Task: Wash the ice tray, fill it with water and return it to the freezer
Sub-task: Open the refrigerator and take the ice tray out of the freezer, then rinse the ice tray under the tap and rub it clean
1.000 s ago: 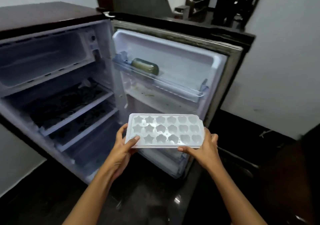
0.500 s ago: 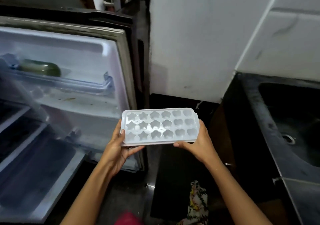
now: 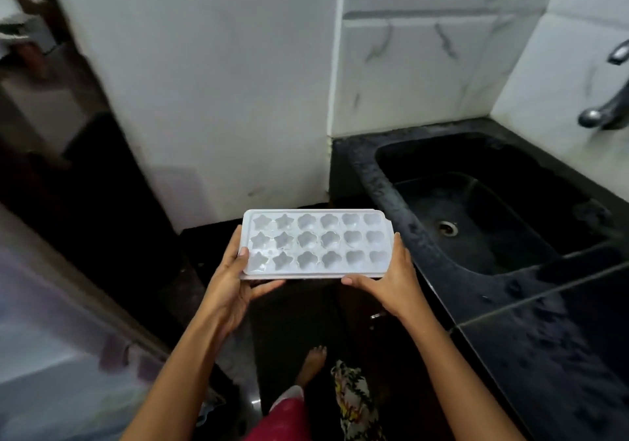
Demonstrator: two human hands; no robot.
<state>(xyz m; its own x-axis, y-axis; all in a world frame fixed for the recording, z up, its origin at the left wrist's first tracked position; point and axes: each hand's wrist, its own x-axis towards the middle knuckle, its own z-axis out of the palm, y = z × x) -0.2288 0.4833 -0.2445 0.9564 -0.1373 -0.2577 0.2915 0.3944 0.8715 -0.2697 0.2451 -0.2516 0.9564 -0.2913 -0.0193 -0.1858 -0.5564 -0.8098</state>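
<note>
The ice tray (image 3: 316,243) was held level by its short ends, gripped by the left hand (image 3: 235,284) and right hand (image 3: 391,279), beside the sink (image 3: 384,189).

The left forearm (image 3: 190,355) and right forearm (image 3: 452,365) are bare, as are the left hand (image 3: 231,291) and right hand (image 3: 391,284). Lower down, a bare foot (image 3: 311,364) shows above a pink-red garment (image 3: 286,417), just beside a white, yellow and black patterned cloth (image 3: 354,403).

One ice tray (image 3: 316,243), two hands (image 3: 231,291) (image 3: 394,284), one sink (image 3: 374,182), one tap (image 3: 609,110).
</note>
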